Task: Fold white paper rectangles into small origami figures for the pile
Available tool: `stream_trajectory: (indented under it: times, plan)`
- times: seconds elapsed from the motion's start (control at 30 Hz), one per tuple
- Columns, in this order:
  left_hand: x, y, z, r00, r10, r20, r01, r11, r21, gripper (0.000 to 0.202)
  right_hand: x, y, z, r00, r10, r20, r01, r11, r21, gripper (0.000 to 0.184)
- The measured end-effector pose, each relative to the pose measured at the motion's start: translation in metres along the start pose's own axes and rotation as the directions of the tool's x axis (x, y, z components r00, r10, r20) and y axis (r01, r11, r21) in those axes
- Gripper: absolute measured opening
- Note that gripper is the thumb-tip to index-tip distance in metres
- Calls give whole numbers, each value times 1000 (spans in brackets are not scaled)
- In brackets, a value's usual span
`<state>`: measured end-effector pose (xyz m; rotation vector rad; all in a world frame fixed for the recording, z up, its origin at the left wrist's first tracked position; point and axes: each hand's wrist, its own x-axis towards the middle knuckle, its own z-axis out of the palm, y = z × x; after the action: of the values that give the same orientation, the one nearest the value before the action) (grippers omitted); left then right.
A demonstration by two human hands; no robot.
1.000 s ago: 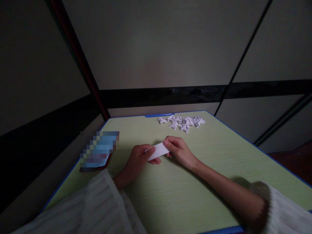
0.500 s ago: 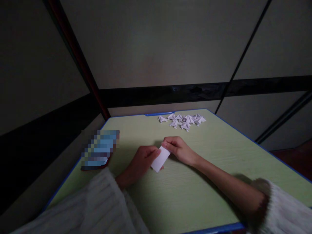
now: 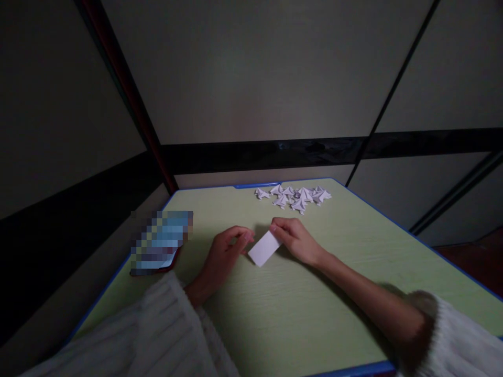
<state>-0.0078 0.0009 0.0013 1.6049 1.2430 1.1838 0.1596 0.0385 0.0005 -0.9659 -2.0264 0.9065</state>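
Observation:
A small white folded paper, rectangular in outline, is held above the table by its upper right end. My right hand pinches that end between thumb and fingers. Just left of the paper is my left hand, off the sheet, its fingers loosely curved and holding nothing. The thumb and index tips of that hand lie close together near the paper's left edge. Beyond both hands, a cluster of several white origami figures sits toward the far side of the table.
The pale green table has a blue rim. At its left side lies a flat device with a red edge, its screen blurred out. Panelled walls with a dark band stand behind and left of the table.
My left hand has let go of the paper and moved slightly left. My right hand has shifted a little right with the paper, which is now turned closer to level.

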Motion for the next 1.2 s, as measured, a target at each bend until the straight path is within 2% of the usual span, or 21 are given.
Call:
stream_trajectory:
  times: [0.1,0.17,0.43,0.57,0.77,0.93,1.1,1.2]
  plan:
    - [-3,3,3,994,14,111,-22,997,67,22,-5,-12,15,996,-52,76,57,997,-60,28]
    - [-5,4,4,989,9,144,-22,996,88,23,-7,-16,18,992,-73,99,81,993,-83,29]
    - [-6,6,3,988,-25,154,17,998,55,21,-7,-19,13,995,-56,77,60,997,-48,28]
    - [-3,7,4,989,-35,142,28,998,51,22,-4,-12,9,998,-37,60,37,999,-2,28]
    - [0,4,2,989,-83,126,84,996,-2,18,5,10,-2,991,50,-124,-32,989,145,26]
    - [0,0,3,989,-107,98,111,993,-31,18,7,12,0,986,63,-154,-35,984,176,28]
    - [0,-2,2,995,-72,63,73,997,-23,18,7,13,1,981,80,-176,-42,976,212,28]
    - [0,-4,-1,999,-50,5,50,998,-48,16,9,15,-6,939,120,-322,-46,972,230,28]
